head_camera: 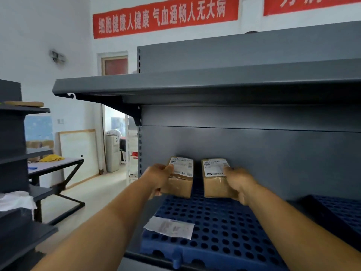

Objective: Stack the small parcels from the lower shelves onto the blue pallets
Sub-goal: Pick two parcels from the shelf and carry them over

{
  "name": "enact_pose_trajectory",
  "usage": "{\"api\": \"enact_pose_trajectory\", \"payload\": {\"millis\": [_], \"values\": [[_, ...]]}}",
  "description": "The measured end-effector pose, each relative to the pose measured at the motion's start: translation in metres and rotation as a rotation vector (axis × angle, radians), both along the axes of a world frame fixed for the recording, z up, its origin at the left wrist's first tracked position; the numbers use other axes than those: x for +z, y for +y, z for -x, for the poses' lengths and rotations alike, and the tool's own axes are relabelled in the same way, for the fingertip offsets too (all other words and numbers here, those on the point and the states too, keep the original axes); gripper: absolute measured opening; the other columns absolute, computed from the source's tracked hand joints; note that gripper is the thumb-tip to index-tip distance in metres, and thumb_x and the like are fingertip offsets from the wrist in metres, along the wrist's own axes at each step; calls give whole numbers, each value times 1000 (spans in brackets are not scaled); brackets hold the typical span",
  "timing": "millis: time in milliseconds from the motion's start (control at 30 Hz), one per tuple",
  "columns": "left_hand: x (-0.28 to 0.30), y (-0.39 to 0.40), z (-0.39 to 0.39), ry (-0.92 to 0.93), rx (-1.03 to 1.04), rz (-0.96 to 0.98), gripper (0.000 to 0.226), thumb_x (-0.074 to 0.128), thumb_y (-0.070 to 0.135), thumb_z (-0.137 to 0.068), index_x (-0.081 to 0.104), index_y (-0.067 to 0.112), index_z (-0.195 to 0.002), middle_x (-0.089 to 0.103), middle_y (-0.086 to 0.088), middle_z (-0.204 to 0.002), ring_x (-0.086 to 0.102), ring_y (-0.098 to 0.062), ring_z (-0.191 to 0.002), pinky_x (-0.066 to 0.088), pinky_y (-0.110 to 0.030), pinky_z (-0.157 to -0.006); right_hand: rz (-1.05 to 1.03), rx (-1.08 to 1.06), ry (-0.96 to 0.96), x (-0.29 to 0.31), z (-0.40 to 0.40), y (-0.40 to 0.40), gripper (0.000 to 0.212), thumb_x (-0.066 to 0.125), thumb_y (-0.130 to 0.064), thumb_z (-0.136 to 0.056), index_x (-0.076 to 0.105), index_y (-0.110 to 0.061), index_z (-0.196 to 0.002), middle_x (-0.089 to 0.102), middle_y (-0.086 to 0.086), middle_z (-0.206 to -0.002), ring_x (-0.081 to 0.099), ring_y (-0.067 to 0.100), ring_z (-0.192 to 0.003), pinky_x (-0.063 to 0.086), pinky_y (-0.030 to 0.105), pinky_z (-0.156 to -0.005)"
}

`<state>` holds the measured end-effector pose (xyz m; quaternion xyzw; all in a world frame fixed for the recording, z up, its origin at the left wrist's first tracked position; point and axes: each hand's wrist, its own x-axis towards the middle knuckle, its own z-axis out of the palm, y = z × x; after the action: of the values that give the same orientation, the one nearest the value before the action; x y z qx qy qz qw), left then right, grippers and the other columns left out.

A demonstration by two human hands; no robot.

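Cardboard parcels sit side by side at the back of the blue pallet (214, 227), my left hand (159, 178) gripping the left parcel (180, 178), my right hand (241, 182) the right parcel (214, 178), probably to square them up

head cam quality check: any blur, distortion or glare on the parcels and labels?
Head view: wide-angle bending curves the shelf edge; label text on both parcels, left and right, is too soft to read; loose paper slip on the blue pallet is smeared; soft sheen on the back panel, no hard glare.
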<state>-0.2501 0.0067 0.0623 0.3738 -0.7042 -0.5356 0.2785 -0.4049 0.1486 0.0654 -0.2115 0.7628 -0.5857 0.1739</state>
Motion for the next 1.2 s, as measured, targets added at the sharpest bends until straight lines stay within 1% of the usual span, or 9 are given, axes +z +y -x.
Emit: {"api": "enact_pose_trajectory", "payload": {"millis": [167,267,400,533,767,867,1000,1100,1200], "values": [[-12,-19,12,-68,-65,31,34,44,43,-96,61,15,-104,69,-14,-106,65,-25,-87,55,-34,-72,-108,-53,39,-6,-12,-15,44,39,-37,-100,56,-2,-122,62,11,-109,59,27,-99,50,39,-94],[-16,-23,15,-194,-64,157,47,42,47,-95,64,7,-105,69,-17,-104,67,-31,-96,58,-42,-82,-162,-74,141,-6,-19,-16,47,38,-34,-102,52,3,-127,59,14,-120,55,26,-101,45,30,-88],[-14,-23,8,-153,-195,138,49,48,53,-91,62,11,-111,67,-6,-109,64,-24,-100,56,-39,-87,-172,2,93,2,-30,-10,50,52,-35,-96,48,-1,-133,55,14,-134,56,27,-113,45,34,-99],[-6,-18,-2,-108,-413,226,34,65,31,-89,56,26,-121,61,9,-113,57,-11,-102,46,-26,-91,-194,140,60,3,-35,-3,54,77,-18,-79,54,-10,-128,61,7,-127,58,22,-109,46,36,-102],[-9,-25,0,-226,-409,362,50,69,18,-86,52,18,-133,60,0,-129,57,-14,-113,40,-29,-106,-190,100,121,0,-43,-5,59,73,-10,-82,47,-9,-135,59,7,-129,54,16,-100,45,24,-92],[-8,-23,2,-232,-406,411,51,68,21,-86,51,19,-134,57,2,-133,54,-15,-118,38,-27,-106,-197,95,121,3,-50,0,64,73,-15,-83,42,-7,-139,55,7,-134,53,16,-104,42,21,-92],[4,-7,4,-191,-367,553,45,69,29,-84,57,15,-125,61,1,-121,58,-15,-108,46,-24,-94,-223,35,227,10,-61,16,78,70,-28,-85,27,-6,-146,43,7,-145,45,20,-127,35,17,-88],[15,23,6,-212,-380,699,65,66,36,-85,42,13,-140,49,-9,-140,48,-23,-125,39,-28,-104,-222,23,302,15,-68,35,71,65,-27,-90,27,-8,-146,40,5,-148,41,19,-131,30,14,-85],[24,66,10,-257,-486,761,84,62,35,-90,12,12,-153,21,-6,-158,27,-21,-142,25,-26,-112,-219,-37,361,18,-72,63,66,59,-29,-93,27,-9,-147,38,5,-149,39,20,-133,31,18,-95]]}}
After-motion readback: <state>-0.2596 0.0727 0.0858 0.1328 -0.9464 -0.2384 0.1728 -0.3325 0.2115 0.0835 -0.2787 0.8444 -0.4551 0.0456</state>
